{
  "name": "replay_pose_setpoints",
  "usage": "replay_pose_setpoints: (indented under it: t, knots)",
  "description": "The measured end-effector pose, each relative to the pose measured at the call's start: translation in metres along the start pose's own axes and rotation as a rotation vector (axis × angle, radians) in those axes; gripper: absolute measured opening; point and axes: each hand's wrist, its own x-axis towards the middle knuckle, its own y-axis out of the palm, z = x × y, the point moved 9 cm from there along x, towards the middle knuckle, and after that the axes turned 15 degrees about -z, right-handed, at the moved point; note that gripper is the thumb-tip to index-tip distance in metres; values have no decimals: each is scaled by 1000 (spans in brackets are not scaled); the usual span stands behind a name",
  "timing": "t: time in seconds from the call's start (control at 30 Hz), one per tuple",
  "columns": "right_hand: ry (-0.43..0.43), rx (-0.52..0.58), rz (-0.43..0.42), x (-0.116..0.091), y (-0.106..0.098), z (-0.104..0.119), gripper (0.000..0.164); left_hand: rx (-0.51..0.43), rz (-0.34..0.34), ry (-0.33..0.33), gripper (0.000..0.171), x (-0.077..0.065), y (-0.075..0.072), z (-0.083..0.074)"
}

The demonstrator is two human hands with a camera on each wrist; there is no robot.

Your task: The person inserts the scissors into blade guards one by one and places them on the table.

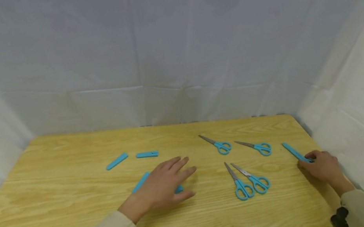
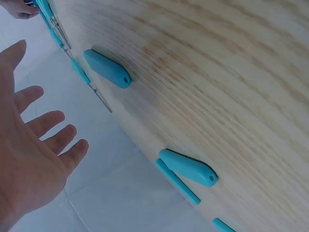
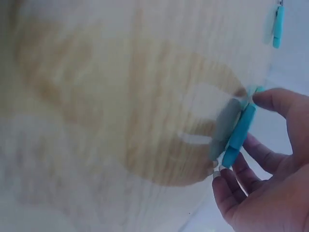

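At the table's right side my right hand (image 1: 323, 168) holds a pair of scissors (image 1: 295, 152) by its blue handle end, the blades covered by a blue sheath. In the right wrist view, thumb and fingers lie on opposite sides of the blue handles (image 3: 239, 137). My left hand (image 1: 163, 186) hovers over the left-centre of the table, palm down, fingers spread and holding nothing. Beneath it are two blue sheaths, one (image 1: 141, 182) by the wrist and one (image 1: 178, 189) partly hidden by the fingers.
Farther back lie two more sheaths (image 1: 117, 161) (image 1: 147, 154). Between the hands are several bare-bladed scissors with blue handles: two farther back (image 1: 223, 147) (image 1: 262, 149), two nearer (image 1: 243, 189) (image 1: 259, 184). Pale sheeting (image 1: 158, 53) hangs behind the wooden table (image 1: 50, 162) and at its sides.
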Motion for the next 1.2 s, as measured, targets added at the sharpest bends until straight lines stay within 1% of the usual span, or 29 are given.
replay_pose_setpoints:
  t: [0.07, 0.17, 0.27, 0.37, 0.47, 0.57, 0.7, 0.83, 0.93, 0.97, 1.1, 1.2]
  knots:
    - [-20, -3, 2, 0, 0, 2, 58, 10, 12, 2, 63, 0, 3, 0]
    - [-37, 14, -11, 0, -1, 8, 57, 20, 9, -10, 61, -2, 4, 4]
    - [-65, 50, -47, 2, -4, 18, 54, 7, -21, -41, 58, -6, 1, 13]
    - [-100, 125, -67, 5, -4, 31, 53, -43, -66, -85, 55, -9, -5, 26]
    - [-131, 216, -45, 9, -1, 45, 55, -103, -102, -151, 52, -13, -11, 43]
    - [-155, 273, 0, 13, 5, 57, 59, -152, -127, -232, 50, -18, -15, 63]
    - [-170, 295, 43, 17, 13, 69, 62, -240, -154, -345, 48, -27, -15, 91]
    - [-181, 312, 54, 20, 19, 74, 63, -368, -178, -496, 47, -37, -13, 117]
    - [-189, 323, 60, 23, 22, 76, 64, -446, -199, -583, 47, -42, -11, 133]
    - [-192, 323, 63, 24, 24, 77, 64, -456, -206, -596, 47, -44, -11, 137]
    - [-188, 328, 80, 27, 28, 78, 67, -453, -229, -611, 46, -47, -11, 148]
    - [-179, 327, 90, 29, 31, 78, 68, -485, -251, -638, 45, -48, -10, 154]
